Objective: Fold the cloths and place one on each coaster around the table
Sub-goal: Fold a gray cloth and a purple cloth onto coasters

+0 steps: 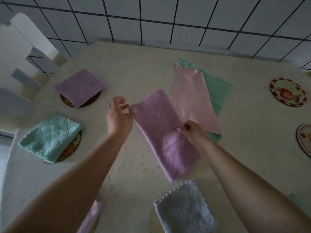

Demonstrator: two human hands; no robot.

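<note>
A purple cloth [161, 132], folded into a long strip, lies slanted across the middle of the table. My left hand [118, 115] pinches its far left corner. My right hand [193, 132] pinches its right edge near the middle. Behind it a pink cloth [191, 96] lies on top of a green cloth [217, 88]. Folded cloths sit on coasters: a purple one [79, 86] at far left, a teal one [50, 137] at left, a pale blue one [185, 209] at the near edge, and a pink one [90, 217] at the bottom. Two bare coasters lie to the right: the further coaster [287, 92] and the nearer coaster [304, 140].
The table [134, 64] wears a cream cloth with faint stars. White chairs [32, 47] stand at its left side. The floor beyond has white tiles with dark grout.
</note>
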